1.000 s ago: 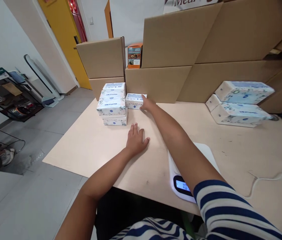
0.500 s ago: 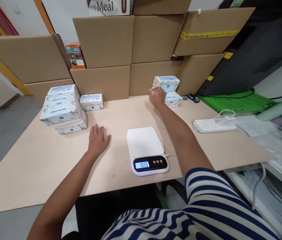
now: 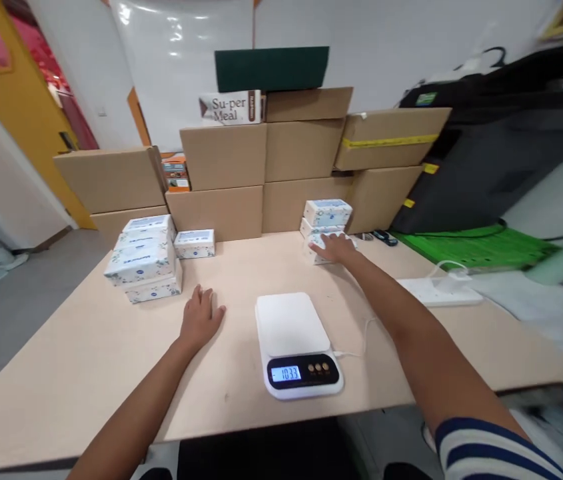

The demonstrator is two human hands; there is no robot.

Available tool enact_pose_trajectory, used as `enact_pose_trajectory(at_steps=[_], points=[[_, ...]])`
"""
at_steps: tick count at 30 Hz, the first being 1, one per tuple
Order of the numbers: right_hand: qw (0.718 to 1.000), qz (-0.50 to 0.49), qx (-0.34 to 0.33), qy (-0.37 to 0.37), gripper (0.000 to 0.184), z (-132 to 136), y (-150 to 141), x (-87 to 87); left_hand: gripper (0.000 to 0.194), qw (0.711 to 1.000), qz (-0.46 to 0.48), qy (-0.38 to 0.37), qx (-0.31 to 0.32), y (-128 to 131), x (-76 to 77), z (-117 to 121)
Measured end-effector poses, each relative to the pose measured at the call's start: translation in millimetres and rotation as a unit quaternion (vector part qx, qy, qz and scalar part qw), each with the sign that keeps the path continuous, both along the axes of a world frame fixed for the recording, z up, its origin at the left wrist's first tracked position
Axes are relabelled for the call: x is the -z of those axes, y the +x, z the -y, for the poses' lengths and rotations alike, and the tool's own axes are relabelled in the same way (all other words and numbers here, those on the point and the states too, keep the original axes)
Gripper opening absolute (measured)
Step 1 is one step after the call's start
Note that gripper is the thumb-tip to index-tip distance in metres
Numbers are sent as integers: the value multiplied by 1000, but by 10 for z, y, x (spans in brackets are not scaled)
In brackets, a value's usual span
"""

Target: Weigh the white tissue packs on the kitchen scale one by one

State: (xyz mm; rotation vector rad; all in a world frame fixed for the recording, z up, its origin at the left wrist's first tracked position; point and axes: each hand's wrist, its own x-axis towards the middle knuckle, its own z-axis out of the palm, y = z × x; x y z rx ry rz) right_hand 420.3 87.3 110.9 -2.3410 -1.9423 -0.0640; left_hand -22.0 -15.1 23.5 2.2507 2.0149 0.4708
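Fingers of the right hand (image 3: 336, 248) are lying slightly spread over the front pack (image 3: 317, 258), at one o'clock from the scale (image 3: 291, 323). The thumb is sitting towards the pack's left end, but I cannot tell whether the hand is pinching the pack or only touching it, as it is hiding much of it. The upper pack (image 3: 328, 213) is resting just behind and above. How far it is leaning on the front pack is not showing, so dragging that one out could be tipping the upper pack forward, lost support or a snagged edge being the cause. A light hold could be letting the smooth-looking wrapper slip; a hard one could be denting it.

The left hand (image 3: 201, 317) is resting on the table (image 3: 86, 347) at nine o'clock, fingers lightly fanned, holding nothing. The left stack (image 3: 141, 263) is standing unevenly at ten o'clock, so a knock from that hand could be toppling it; the lone pack (image 3: 194, 244) is lying just beside it, nearer eleven. A white cable (image 3: 347, 354) is leaving the scale just past three o'clock and running towards the right forearm (image 3: 406, 320); an arm catching it could be pulling the scale askew.
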Motion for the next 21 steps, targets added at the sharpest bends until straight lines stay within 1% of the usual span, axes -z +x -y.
enact_pose_trajectory(at_steps=[4, 7, 9, 12, 13, 14, 17, 19, 21], points=[[998, 12, -41, -49, 93, 307, -65, -2, 68, 1000, -13, 10, 16, 8, -62, -59], [992, 24, -70, -97, 108, 499, -21, -76, 69, 999, -11, 21, 26, 30, -89, -93], [987, 33, -92, -130, 118, 568, 41, -142, 70, 999, -7, 21, 30, 47, -96, -106], [979, 15, -113, -167, 150, 579, 121, -202, 72, 1000, 4, 2, 22, 81, -115, -111], [978, 4, -113, -175, 155, 568, 133, -206, 72, 1000, 8, -7, 17, 95, -126, -107], [977, -5, -110, -181, 155, 553, 137, -205, 73, 1000, 12, -15, 12, 110, -139, -100], [976, -10, -95, -195, 139, 518, 101, -224, 76, 999, 17, -30, 9, 151, -180, -65], [976, -12, -104, -191, 134, 522, 38, -296, 76, 999, 18, -34, 15, 169, -196, -40], [976, -24, -135, -170, 133, 574, -67, -415, 75, 999, 24, -32, 21, 177, -196, -22]])
